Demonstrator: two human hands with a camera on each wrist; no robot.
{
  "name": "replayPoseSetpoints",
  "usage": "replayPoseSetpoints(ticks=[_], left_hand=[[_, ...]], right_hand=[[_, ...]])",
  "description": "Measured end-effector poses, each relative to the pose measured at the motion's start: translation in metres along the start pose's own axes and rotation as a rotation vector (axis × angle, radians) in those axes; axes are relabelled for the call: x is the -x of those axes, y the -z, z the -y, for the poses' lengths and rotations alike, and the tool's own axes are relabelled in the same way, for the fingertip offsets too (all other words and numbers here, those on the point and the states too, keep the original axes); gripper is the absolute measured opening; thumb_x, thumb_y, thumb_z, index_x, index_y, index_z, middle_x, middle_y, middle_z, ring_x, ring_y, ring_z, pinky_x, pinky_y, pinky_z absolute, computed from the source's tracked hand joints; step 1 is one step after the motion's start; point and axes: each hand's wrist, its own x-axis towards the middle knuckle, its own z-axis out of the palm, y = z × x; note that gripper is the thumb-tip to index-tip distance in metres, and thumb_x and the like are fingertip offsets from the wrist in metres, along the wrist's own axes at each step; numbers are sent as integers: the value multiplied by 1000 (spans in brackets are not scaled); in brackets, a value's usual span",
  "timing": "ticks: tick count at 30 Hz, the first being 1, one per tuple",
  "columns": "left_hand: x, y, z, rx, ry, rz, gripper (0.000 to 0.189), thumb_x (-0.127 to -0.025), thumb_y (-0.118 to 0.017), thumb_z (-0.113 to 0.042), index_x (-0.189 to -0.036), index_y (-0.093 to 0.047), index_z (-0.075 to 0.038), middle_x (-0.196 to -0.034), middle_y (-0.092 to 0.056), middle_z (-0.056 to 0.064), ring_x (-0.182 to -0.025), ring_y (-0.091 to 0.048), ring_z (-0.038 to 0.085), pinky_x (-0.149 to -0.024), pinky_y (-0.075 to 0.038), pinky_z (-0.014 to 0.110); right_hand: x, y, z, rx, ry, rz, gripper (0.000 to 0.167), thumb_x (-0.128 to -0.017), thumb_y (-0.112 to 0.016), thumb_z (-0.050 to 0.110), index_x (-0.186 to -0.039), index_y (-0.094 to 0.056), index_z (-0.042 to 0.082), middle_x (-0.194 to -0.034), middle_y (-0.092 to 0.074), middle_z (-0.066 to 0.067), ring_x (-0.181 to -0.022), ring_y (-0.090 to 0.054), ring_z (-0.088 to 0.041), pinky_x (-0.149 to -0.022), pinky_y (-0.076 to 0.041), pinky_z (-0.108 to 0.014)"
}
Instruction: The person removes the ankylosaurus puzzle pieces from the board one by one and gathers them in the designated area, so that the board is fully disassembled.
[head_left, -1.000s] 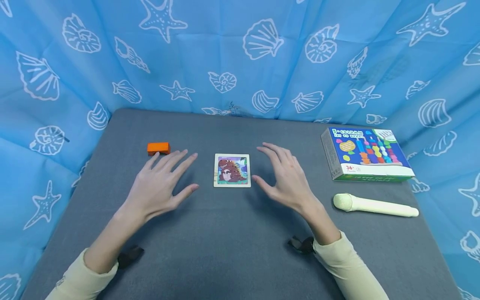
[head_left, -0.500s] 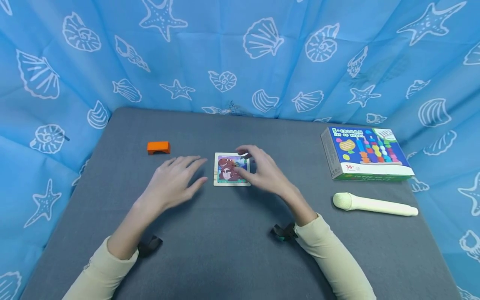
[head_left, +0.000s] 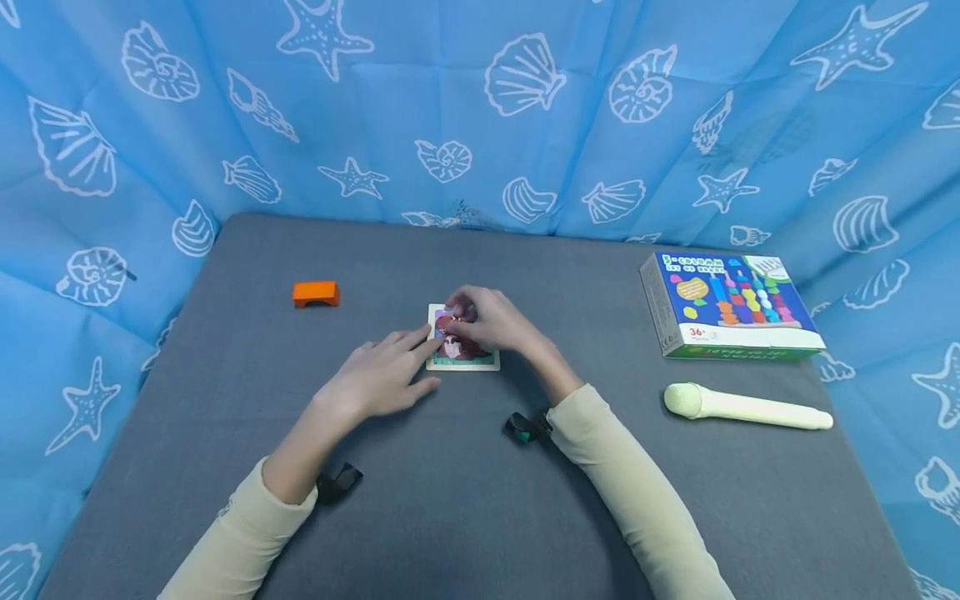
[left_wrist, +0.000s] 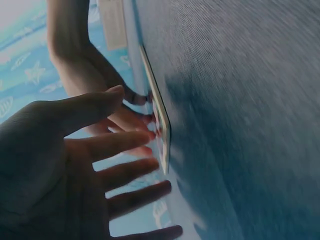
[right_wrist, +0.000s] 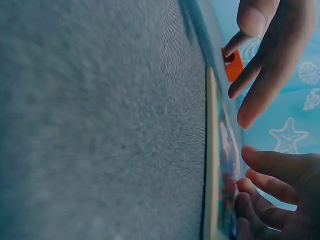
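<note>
A small square dinosaur picture puzzle (head_left: 468, 353) in a pale wooden frame lies flat on the grey table. My right hand (head_left: 497, 319) is over its upper part, fingers bent down and fingertips at the picture. In the right wrist view, thumb and fingers stand apart at the puzzle (right_wrist: 214, 150); whether a piece lies between them is hidden. My left hand (head_left: 384, 372) reaches the frame's left side with fingers spread and nearly straight, holding nothing. The left wrist view shows those fingers (left_wrist: 132, 170) close beside the puzzle's thin edge (left_wrist: 161, 115).
An orange arch-shaped block (head_left: 316, 293) stands at the back left. Over on the right are a boxed bead toy (head_left: 738, 302) and a pale microphone (head_left: 750, 407). Behind the grey table (head_left: 465, 500) hangs a blue shell-patterned curtain (head_left: 390, 100).
Both hands have moved inward to the puzzle. The right hand went left across the picture and its fingers bent more; the left hand went right to the frame's edge. The puzzle stayed put.
</note>
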Motion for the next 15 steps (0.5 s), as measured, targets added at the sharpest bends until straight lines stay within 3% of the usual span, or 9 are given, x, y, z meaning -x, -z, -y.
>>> replayPoseSetpoints(ticks=[6,15], left_hand=[[-5,0,-6,19,49,103,73,-112,-57,-48,-173,-31,-19,-184,-18,12,-166,-29,42,-120,-41,74],[-6,-2,-8,43,73,111,72,-112,-57,-47,-173,-31,-19,-184,-17,11,-167,-26,41,-120,-42,74]], right_hand=[[-11,-2,0,54,-33,-10,32,-98,-84,28,-118,-74,5,-95,-74,-8,-78,-63,-15,-69,-47,-24],[-19,-7,-12,92,-24,-23,34,-96,-85,36,-114,-76,8,-94,-77,-5,-80,-69,-15,-72,-54,-29]])
